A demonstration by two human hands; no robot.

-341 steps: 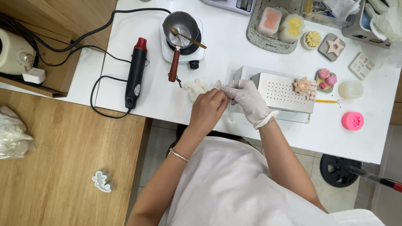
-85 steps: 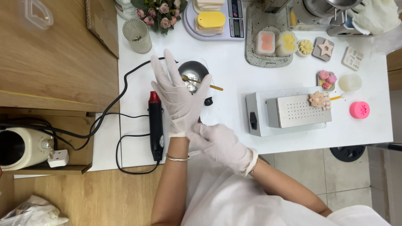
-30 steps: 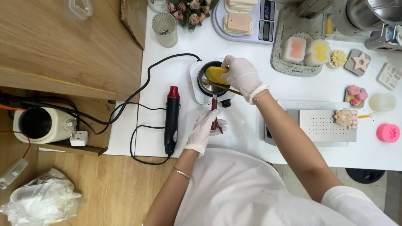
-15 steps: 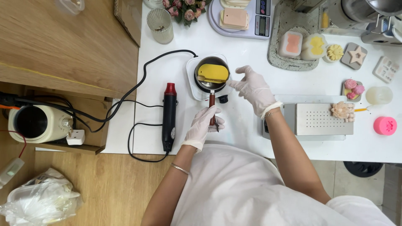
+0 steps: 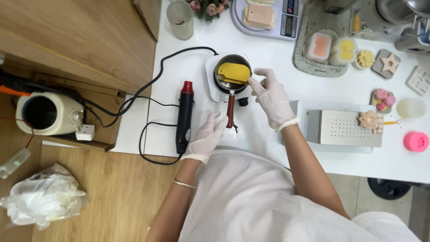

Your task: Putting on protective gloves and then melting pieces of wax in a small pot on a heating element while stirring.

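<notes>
A small metal pot (image 5: 222, 83) with a reddish wooden handle (image 5: 230, 113) sits on a white warming plate (image 5: 210, 87). Yellow wax slabs (image 5: 234, 71) lie inside the pot. My left hand (image 5: 207, 136), in a white glove, rests just left of the handle with its fingers apart, the tips almost touching it. My right hand (image 5: 272, 95), also gloved, hovers to the right of the pot with fingers spread, one fingertip close to the pot's rim. Neither hand holds anything.
A black and red heat gun (image 5: 183, 117) with its cord lies left of the pot. A perforated metal box (image 5: 345, 130) carries a flower-shaped piece (image 5: 370, 120). Behind are a scale (image 5: 286, 18) with pale slabs, a grey tray (image 5: 309, 18) of moulds and a glass jar (image 5: 180, 19). A kettle (image 5: 45, 114) stands far left.
The right hand put a yellow slab into the pot and drew back to the right. The left hand loosened from the handle and opened.
</notes>
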